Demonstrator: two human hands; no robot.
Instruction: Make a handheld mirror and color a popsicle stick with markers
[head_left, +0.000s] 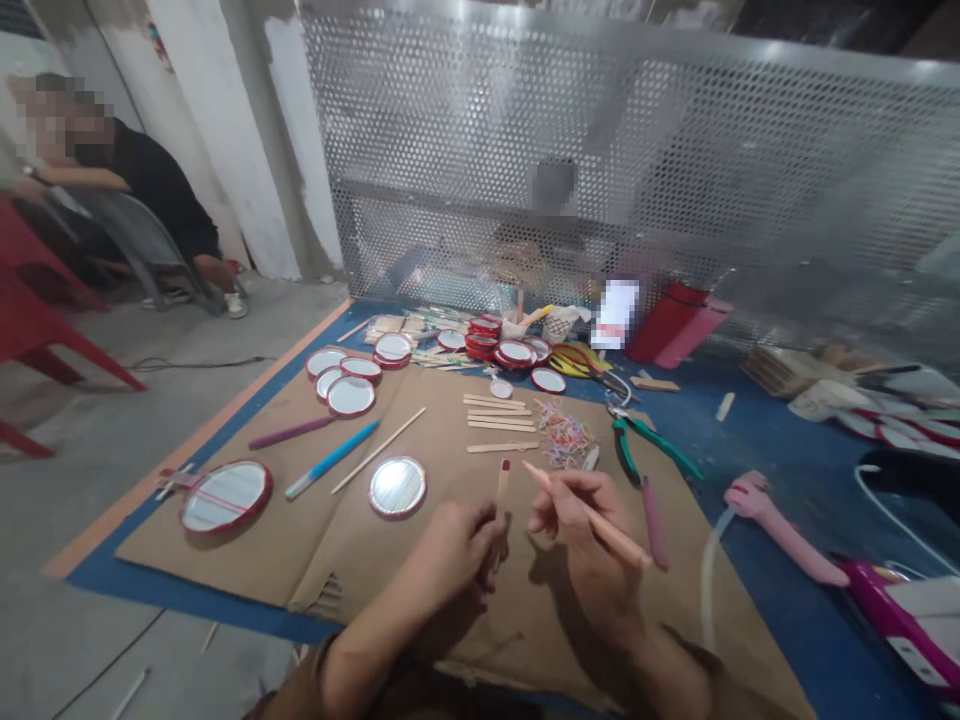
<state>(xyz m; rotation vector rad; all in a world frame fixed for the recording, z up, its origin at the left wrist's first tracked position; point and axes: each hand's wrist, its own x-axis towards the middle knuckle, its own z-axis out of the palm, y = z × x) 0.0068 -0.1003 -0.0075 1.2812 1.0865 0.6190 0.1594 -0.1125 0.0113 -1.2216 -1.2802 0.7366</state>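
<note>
My left hand [476, 540] is closed on a wooden craft stick [502, 485], held upright with a dark red mark at its top end. In my right hand [592, 540] is a peach-coloured pen [619, 540], gripped as for writing. Its tip points at the stick, a small gap apart. Several bare craft sticks [499, 421] lie in a row beyond my hands, beside a pile of small coloured bands [566, 435]. A round red-rimmed mirror [397, 486] rests left of my left hand. Farther left is a larger round mirror [229, 495] with sticks at its edge.
Cardboard [315, 545] covers part of the blue table. Green-handled pliers [637, 440], a blue pen [334, 458], a thin wooden stick [379, 450] and a pink glue gun [784, 525] lie around. More mirrors [351, 395] sit at the back, before a perforated metal panel [480, 130]. A person sits far left.
</note>
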